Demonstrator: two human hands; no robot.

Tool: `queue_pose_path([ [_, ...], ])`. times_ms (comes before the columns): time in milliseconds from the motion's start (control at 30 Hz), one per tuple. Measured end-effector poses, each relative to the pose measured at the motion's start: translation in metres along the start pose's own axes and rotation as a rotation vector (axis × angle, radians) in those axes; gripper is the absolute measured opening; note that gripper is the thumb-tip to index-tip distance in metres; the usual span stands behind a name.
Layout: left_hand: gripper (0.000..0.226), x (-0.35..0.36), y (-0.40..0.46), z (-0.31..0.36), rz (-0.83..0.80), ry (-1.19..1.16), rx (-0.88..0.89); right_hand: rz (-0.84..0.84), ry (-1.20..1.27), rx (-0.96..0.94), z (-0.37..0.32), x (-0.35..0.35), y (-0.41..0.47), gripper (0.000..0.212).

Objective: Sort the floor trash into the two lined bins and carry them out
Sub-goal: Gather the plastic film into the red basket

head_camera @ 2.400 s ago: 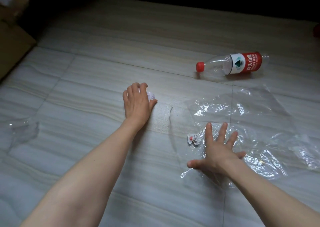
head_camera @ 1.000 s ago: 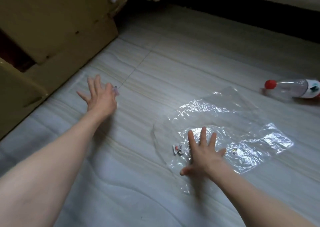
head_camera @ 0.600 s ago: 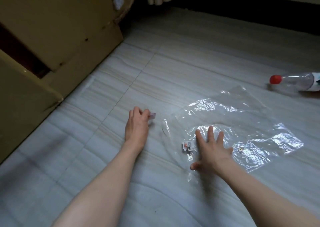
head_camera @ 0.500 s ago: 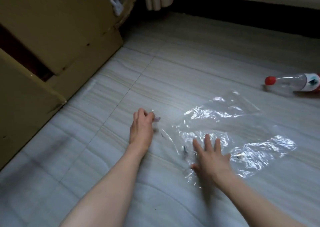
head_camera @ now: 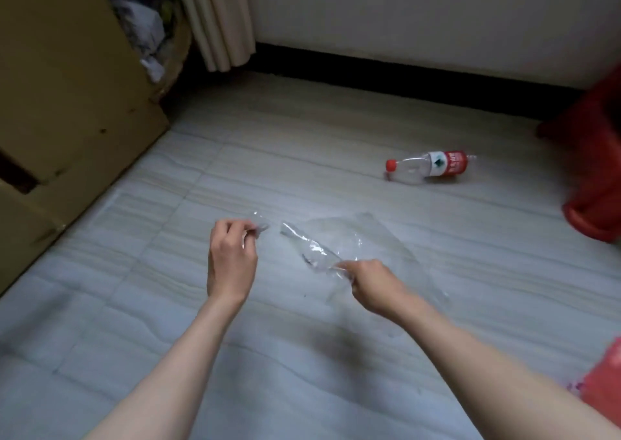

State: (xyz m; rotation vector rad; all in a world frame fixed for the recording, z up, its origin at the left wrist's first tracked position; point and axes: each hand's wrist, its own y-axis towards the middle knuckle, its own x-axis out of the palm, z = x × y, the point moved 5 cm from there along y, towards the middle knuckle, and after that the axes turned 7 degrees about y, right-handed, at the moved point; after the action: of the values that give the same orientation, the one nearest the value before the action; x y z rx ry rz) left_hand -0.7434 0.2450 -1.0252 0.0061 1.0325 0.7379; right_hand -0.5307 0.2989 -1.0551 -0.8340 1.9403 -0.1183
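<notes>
My right hand [head_camera: 373,283] grips the near edge of a clear plastic bag [head_camera: 349,238] and lifts it off the pale tiled floor; the bag hangs and spreads to the right. My left hand [head_camera: 232,258] is raised beside it with fingers curled round a small piece of clear wrapper [head_camera: 258,228]. An empty plastic bottle [head_camera: 430,167] with a red cap and red label lies on its side farther back on the right.
A large brown cardboard box [head_camera: 67,103] with crumpled rubbish inside stands at the left. A curtain [head_camera: 218,19] hangs at the back by the wall. A red bin [head_camera: 598,177] stands at the right edge, and another red object [head_camera: 605,382] sits lower right.
My right hand went from lying flat on the bag to gripping and lifting its edge. My left hand rose off the floor with the small wrapper. The view tilted up toward the wall.
</notes>
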Motion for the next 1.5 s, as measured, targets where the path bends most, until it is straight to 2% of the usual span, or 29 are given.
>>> queue_pose_path([
  [100, 0.009, -0.024, 0.002, 0.053, 0.092, -0.132, 0.043, 0.179, 0.133, 0.046, 0.018, -0.060, -0.019, 0.043],
  [200, 0.009, -0.037, 0.002, 0.112, 0.126, -0.260, 0.075, 0.392, 0.560, 0.119, 0.039, -0.122, -0.048, 0.034],
  [300, 0.008, -0.041, -0.002, 0.175, 0.087, -0.354, 0.136, 0.567, 0.950, 0.100, 0.056, -0.176, -0.092, 0.030],
  [467, 0.007, -0.049, -0.016, 0.264, -0.099, -0.625, 0.114, 0.799, 1.226, -0.064, 0.074, -0.261, -0.177, 0.027],
  [533, 0.008, -0.056, -0.025, 0.301, -0.223, -0.706, 0.166, 0.921, 1.309, -0.103, 0.087, -0.285, -0.214, 0.028],
  [667, 0.008, -0.071, -0.058, 0.367, -0.434, -0.778, 0.308, 1.029, 1.397, -0.144, 0.120, -0.311, -0.267, 0.031],
  [767, 0.010, -0.060, -0.103, 0.401, -0.577, -0.705, 0.429, 1.099, 1.425, -0.131, 0.147, -0.318, -0.299, 0.032],
  [900, 0.016, -0.022, -0.168, 0.413, -0.727, -0.618, 0.508, 1.168, 1.432, -0.117, 0.183, -0.309, -0.329, 0.031],
  [1033, 0.007, 0.010, -0.215, 0.417, -0.853, -0.482, 0.612, 1.241, 1.505, -0.122, 0.214, -0.293, -0.347, 0.029],
  [1133, 0.006, 0.024, -0.230, 0.413, -0.839, -0.344, 0.698, 1.285, 1.619, -0.116, 0.232, -0.287, -0.355, 0.027],
  [1300, 0.033, 0.028, -0.228, 0.418, -0.911, -0.185, 0.816, 1.272, 1.752, -0.118, 0.251, -0.279, -0.356, 0.026],
  [1367, 0.037, 0.030, -0.229, 0.415, -0.930, -0.122, 0.859, 1.268, 1.774, -0.121, 0.253, -0.277, -0.356, 0.027],
  [1500, 0.039, 0.031, -0.228, 0.408, -0.838, 0.062, 0.909, 1.245, 1.759, -0.115, 0.252, -0.272, -0.355, 0.033],
])
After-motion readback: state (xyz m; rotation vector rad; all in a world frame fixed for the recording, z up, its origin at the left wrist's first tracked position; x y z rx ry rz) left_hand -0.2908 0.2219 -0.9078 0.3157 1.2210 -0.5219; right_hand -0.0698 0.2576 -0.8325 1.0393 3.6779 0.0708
